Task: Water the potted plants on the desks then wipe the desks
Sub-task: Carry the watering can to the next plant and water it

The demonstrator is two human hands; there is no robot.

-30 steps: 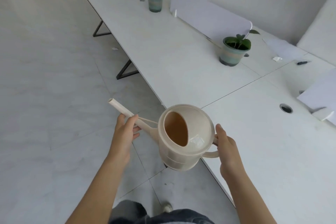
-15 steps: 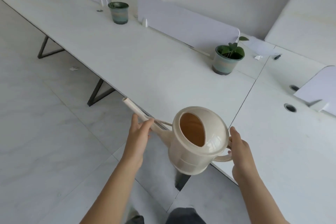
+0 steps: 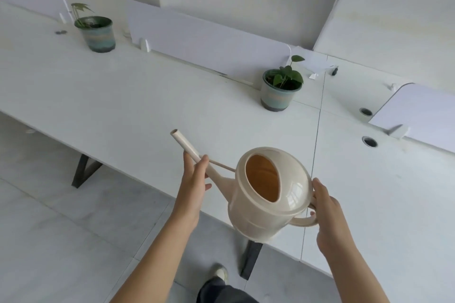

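Note:
I hold a cream plastic watering can (image 3: 268,206) over the front edge of the long white desk (image 3: 128,106). My right hand (image 3: 325,214) grips its loop handle. My left hand (image 3: 195,187) wraps the long spout, whose tip points up and to the left. A leafy plant in a green-grey glazed pot (image 3: 279,92) stands beyond the can, near the divider. A second potted plant (image 3: 97,32) with thin stems stands at the far left of the desk.
White divider panels (image 3: 206,42) run along the back of the desk, with another panel (image 3: 418,110) at the right. Two round cable holes (image 3: 369,141) sit in the right desk. Black desk legs (image 3: 82,171) stand on the pale tiled floor. My shoe (image 3: 219,273) is below.
My view has swung right and closer to the desk; the nearer potted plant now sits almost straight ahead. The can has stayed in both hands, now over the desk edge.

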